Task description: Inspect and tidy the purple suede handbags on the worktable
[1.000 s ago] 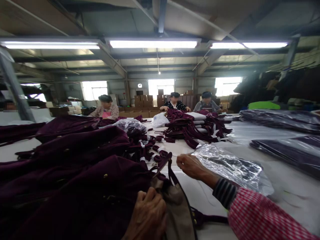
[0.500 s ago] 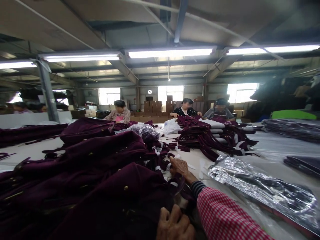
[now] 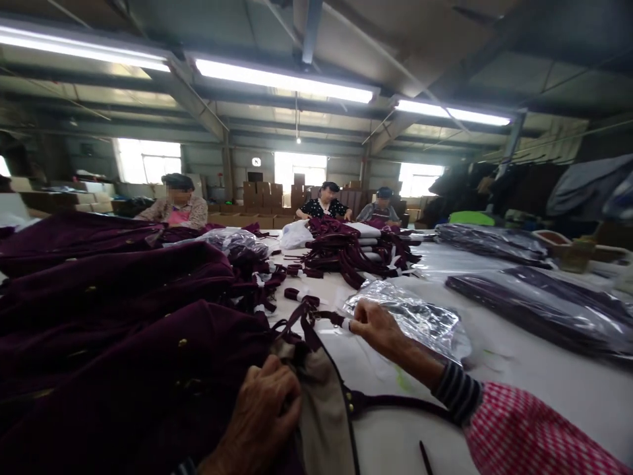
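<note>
My right hand (image 3: 378,328), in a striped cuff and checked sleeve, is closed on the wrapped end of a maroon strap (image 3: 329,316). That strap runs left to a buckle and loops at the corner of a maroon bag (image 3: 198,356). My left hand (image 3: 262,409) lies on this bag with fingers curled, beside its beige lining (image 3: 324,402); whatever its fingertips pinch is hidden. A dark handle (image 3: 405,402) curves away to the right of the lining. More maroon bags are piled to the left.
Behind my right hand lies a clear plastic bag (image 3: 420,320). Packed bags (image 3: 548,310) lie at the right, and a maroon pile (image 3: 361,247) stands ahead. Three people sit across the white table (image 3: 514,389).
The view has turned right. My right hand has drawn a wrapped strap out rightward. My left hand shows more fully on the bag, and the beige lining and curved handle have come into sight.
</note>
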### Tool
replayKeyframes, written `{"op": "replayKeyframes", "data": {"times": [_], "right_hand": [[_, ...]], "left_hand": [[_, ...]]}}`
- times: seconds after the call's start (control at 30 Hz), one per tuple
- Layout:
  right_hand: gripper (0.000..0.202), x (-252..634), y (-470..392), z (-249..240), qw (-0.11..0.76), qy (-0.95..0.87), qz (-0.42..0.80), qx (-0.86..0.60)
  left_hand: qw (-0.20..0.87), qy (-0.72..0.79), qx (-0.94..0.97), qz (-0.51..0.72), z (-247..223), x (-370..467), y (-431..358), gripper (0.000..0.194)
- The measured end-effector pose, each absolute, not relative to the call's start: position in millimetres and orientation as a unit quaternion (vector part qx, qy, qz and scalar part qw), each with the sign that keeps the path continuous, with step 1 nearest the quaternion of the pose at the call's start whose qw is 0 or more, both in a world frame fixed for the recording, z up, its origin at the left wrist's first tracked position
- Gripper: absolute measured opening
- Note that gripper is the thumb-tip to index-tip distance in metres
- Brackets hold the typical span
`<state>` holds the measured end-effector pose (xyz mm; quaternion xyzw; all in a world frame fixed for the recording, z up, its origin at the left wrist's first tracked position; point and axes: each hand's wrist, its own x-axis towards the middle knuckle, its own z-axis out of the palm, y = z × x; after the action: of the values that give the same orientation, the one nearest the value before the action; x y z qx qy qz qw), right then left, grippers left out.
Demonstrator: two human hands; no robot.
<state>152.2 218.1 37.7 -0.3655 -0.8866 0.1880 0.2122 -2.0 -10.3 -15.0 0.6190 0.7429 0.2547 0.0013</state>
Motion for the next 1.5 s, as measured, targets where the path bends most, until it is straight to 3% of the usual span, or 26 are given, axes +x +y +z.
{"op": "replayKeyframes", "data": {"times": [0.2,0.37,0.6,1.07,1.33,1.5], "right_hand": [[0.03,217,194,22,0.105,-0.924,0.269,-0.251],[0.022,218,226,40,0.184,-0.911,0.224,-0.293],[0.015,225,232,70,0.229,-0.919,0.176,-0.268],[0.021,353,192,58,0.141,-0.885,0.211,-0.39],[0.019,349,181,27,0.088,-0.882,0.158,-0.435],[0.03,347,184,29,0.114,-0.88,0.174,-0.426]], "left_hand": [[0.02,0.746,0.622,0.236,-14,-5,-9,0.011],[0.01,0.742,0.628,0.237,-19,-8,-7,0.011],[-0.019,0.726,0.641,0.247,-32,-19,-6,0.012],[-0.04,0.708,0.653,0.266,-39,-29,-5,0.018],[-0.046,0.704,0.658,0.262,-41,-27,-6,0.019],[-0.042,0.704,0.662,0.254,-40,-31,-5,0.018]]}}
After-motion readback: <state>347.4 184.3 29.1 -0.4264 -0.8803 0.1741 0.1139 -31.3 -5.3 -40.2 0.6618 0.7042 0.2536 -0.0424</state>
